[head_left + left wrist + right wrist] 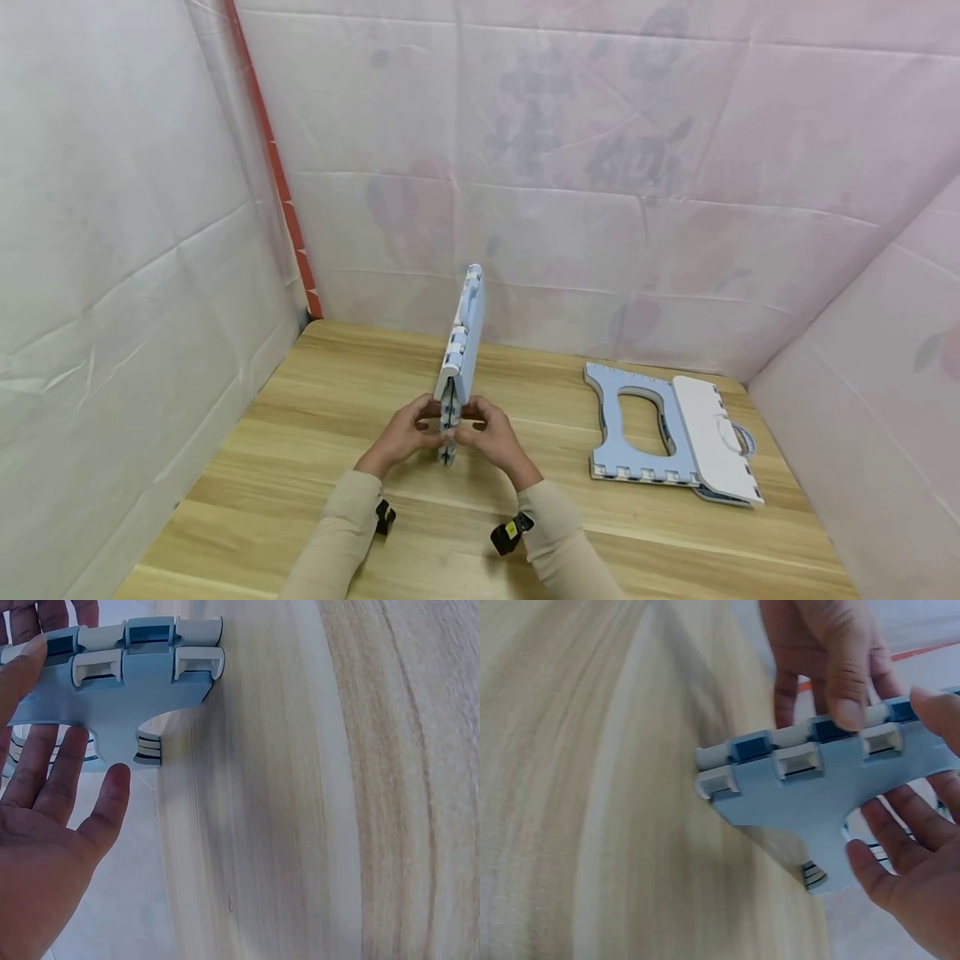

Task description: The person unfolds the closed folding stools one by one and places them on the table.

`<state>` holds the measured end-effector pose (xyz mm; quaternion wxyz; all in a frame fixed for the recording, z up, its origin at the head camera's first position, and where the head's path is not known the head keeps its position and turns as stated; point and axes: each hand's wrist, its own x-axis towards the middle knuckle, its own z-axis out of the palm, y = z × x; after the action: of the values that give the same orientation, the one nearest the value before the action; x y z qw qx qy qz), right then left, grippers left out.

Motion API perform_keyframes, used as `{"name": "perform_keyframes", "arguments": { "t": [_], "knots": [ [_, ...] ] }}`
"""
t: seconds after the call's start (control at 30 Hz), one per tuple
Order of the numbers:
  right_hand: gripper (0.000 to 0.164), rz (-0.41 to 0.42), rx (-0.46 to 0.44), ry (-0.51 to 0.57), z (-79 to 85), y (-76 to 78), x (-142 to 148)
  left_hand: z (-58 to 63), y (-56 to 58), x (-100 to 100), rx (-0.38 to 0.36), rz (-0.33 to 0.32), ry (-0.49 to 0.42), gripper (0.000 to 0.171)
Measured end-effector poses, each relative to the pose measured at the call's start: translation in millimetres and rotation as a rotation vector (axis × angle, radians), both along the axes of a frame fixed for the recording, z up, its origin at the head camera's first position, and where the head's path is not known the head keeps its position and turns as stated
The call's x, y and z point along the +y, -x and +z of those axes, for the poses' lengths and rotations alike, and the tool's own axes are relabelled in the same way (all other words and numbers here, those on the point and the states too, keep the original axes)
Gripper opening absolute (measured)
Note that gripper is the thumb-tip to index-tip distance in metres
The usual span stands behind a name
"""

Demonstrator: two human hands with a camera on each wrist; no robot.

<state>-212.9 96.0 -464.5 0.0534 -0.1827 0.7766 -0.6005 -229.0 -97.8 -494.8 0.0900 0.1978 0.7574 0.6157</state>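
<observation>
A light-blue and white folding step stool [470, 354] stands folded and on end, its hinged edge facing me. Low on its leg panels, my left hand [401, 440] holds it from the left, my right hand [497, 440] from the right. In the left wrist view, the left thumb lies along the hinge knuckles and fingers reach by the cutout of the blue panel [142, 694]. The right wrist view shows the right hand [922, 881] with its thumb at the hinged edge and fingers at the panel's cutout [795, 795]. Part of each hand is hidden behind the panels.
A second folding stool [645, 446], blue with a white top, lies flat at the right of the wooden table [300, 467]. Pale printed sheeting [555, 208] hangs behind the table and at both sides.
</observation>
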Motion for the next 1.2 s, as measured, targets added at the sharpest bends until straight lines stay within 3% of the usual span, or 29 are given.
{"name": "perform_keyframes", "arguments": {
  "t": [0.43, 0.7, 0.93, 1.0, 1.07, 1.2],
  "knots": [
    [0.036, -0.004, 0.066, -0.049, 1.6, -0.8, -5, 1.4, 0.6, -2, 0.005, -0.006, -0.008, 0.052],
    [0.034, -0.055, 0.127, -0.088, -1.1, -3.3, -6, 2.8, -1.0, 1, -0.012, -0.013, -0.015, 0.048],
    [0.035, -0.082, 0.148, -0.116, -34.5, 13.4, -4, 2.7, -0.6, 0, -0.022, -0.003, -0.01, 0.047],
    [0.037, -0.083, 0.156, -0.133, -37.4, 15.0, -3, 2.1, -0.1, -1, -0.024, -0.001, -0.001, 0.047],
    [0.038, -0.085, 0.162, -0.143, -38.2, 15.3, -3, 0.7, 0.5, -3, -0.022, 0.0, 0.005, 0.046],
    [0.038, -0.093, 0.168, -0.146, -38.0, 14.8, -3, -16.5, 8.2, -5, -0.012, 0.008, 0.013, 0.047]
  ]
}}
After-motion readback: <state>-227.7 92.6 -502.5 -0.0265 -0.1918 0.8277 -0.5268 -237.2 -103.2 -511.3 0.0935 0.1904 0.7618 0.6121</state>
